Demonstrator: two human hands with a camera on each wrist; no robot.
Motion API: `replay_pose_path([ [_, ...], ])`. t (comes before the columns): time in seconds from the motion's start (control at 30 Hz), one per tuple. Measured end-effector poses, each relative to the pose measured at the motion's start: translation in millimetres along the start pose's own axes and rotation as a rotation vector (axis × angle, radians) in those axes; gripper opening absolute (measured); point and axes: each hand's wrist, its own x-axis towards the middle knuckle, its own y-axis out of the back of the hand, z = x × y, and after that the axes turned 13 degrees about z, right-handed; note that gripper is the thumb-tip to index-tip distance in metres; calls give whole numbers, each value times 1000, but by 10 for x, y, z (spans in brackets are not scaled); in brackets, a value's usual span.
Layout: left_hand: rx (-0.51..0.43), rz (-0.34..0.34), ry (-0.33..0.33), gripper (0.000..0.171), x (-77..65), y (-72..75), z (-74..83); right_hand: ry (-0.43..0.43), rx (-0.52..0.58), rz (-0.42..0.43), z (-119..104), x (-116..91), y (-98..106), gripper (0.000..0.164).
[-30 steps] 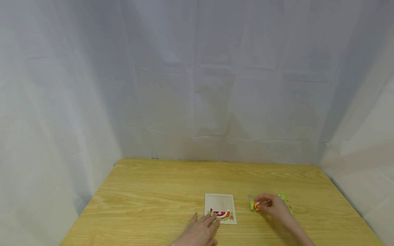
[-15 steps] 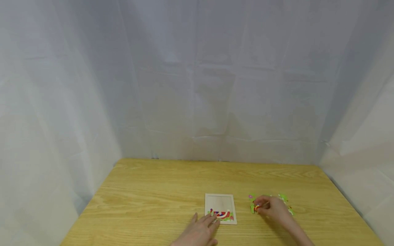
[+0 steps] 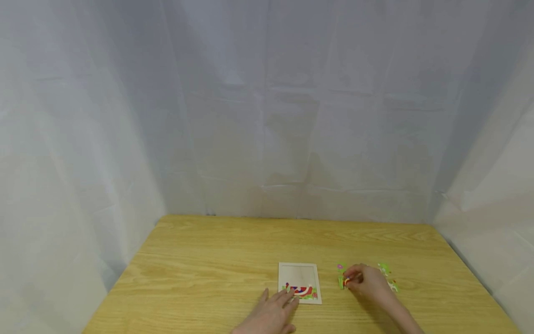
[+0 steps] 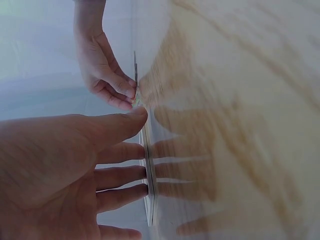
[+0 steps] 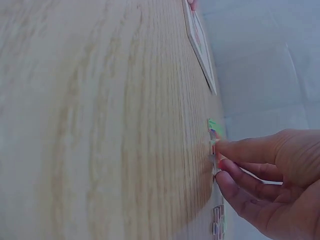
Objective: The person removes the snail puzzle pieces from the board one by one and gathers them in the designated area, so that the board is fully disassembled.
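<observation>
My left hand (image 3: 269, 313) lies with fingers spread, its fingertips on the near left edge of a pale wooden puzzle tray (image 3: 297, 273). Red, white, blue and green puzzle pieces (image 3: 306, 292) fill the near end of that tray. To its right, my right hand (image 3: 371, 284) pinches a small puzzle piece (image 3: 346, 281) with red, yellow and green on it, low at the tabletop. The right wrist view has the thumb and fingertips at this colourful piece (image 5: 214, 134). My fingers hide part of it.
More loose puzzle pieces (image 3: 393, 286) lie beside and behind the right hand, mostly green. One with a pink flower (image 3: 340, 266) is just beyond its fingertips. The wooden table (image 3: 200, 269) is bounded by pale hanging sheets (image 3: 267, 139) at the back and sides.
The piece at my right fingertips has tipped from standing on edge to lying flatter, and the right hand has shifted slightly left. My left hand stays on the tray.
</observation>
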Motion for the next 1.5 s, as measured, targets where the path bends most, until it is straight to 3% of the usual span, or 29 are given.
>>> replay_pose_path([
  [0.17,-3,-5,19,61,15,7,18,-76,-5,30,-74,29,21,9],
  [0.33,-3,7,25,61,21,6,19,-95,61,27,-108,71,51,12],
  [0.57,-41,54,-6,56,33,28,-28,31,127,3,-126,121,16,14],
  [0.8,-77,79,21,47,64,41,-47,127,190,-20,-242,139,-58,19],
  [1.13,-43,41,35,49,112,50,2,120,330,-77,-397,112,-254,19],
  [1.3,-61,-3,4,56,123,26,28,131,306,-107,-435,87,-344,18],
  [1.5,-28,7,-34,57,97,-25,54,163,283,-137,-486,49,-402,16],
])
